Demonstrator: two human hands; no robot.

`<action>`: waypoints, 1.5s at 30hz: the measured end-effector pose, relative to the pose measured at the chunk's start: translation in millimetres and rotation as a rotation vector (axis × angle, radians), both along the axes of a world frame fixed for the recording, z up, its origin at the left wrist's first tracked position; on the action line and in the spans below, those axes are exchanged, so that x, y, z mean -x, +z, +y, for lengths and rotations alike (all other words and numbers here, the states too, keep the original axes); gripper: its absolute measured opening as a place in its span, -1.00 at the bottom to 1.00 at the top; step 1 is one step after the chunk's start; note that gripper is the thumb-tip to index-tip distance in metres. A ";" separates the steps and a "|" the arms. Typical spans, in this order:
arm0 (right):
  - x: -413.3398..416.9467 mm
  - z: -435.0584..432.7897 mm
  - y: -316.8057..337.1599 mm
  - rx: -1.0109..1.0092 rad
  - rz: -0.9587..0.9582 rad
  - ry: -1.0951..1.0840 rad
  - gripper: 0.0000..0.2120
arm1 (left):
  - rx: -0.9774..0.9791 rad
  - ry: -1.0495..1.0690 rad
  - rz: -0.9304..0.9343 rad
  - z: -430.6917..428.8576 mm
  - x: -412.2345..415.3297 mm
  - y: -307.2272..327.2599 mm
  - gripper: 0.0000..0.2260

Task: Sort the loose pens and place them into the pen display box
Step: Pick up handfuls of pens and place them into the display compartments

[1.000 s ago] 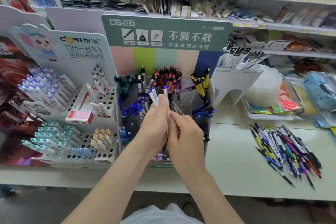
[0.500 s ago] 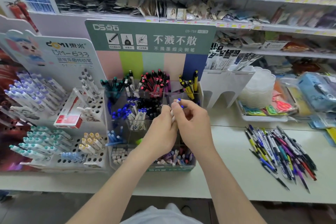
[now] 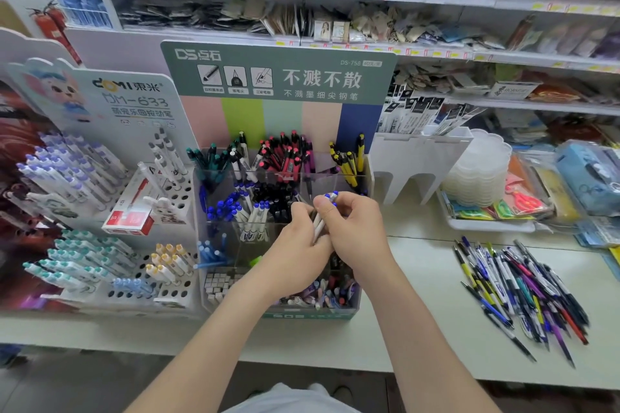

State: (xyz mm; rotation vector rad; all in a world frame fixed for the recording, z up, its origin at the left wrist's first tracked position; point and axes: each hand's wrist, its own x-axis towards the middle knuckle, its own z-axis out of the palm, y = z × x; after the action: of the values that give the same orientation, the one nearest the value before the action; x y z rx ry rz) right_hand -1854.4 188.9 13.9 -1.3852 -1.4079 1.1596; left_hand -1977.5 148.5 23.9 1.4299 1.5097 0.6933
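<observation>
Several blue-capped pens (image 3: 319,225) sit pinched between my left hand (image 3: 297,246) and right hand (image 3: 354,228) over the pen display box (image 3: 303,314); a slack grip could misfile them.

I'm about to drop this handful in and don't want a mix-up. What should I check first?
1. Grip on the white pens with blue caps: ok, left hand and right hand both hold them.
2. Bundle above the clear plastic display box: ok.
3. Matching slot: ok, middle-row compartment of blue-capped pens beside the left hand.
4. Room in that compartment: cannot tell.
5. All caps up: cannot tell, fingers hide most.
6. Sorting finished: not ok, mixed pile of loose pens lies on the white counter.
</observation>
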 end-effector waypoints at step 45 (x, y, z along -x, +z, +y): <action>11.4 36.4 -41.4 -0.471 -0.765 0.233 -0.82 | -0.133 0.608 -0.514 -7.3 61.7 -32.7 -0.79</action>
State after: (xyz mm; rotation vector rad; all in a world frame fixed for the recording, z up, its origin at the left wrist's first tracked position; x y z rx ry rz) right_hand -1865.9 225.3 -27.5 -1.3877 -2.2474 0.3520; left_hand -2039.2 141.2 -8.8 0.7694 1.4882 1.4286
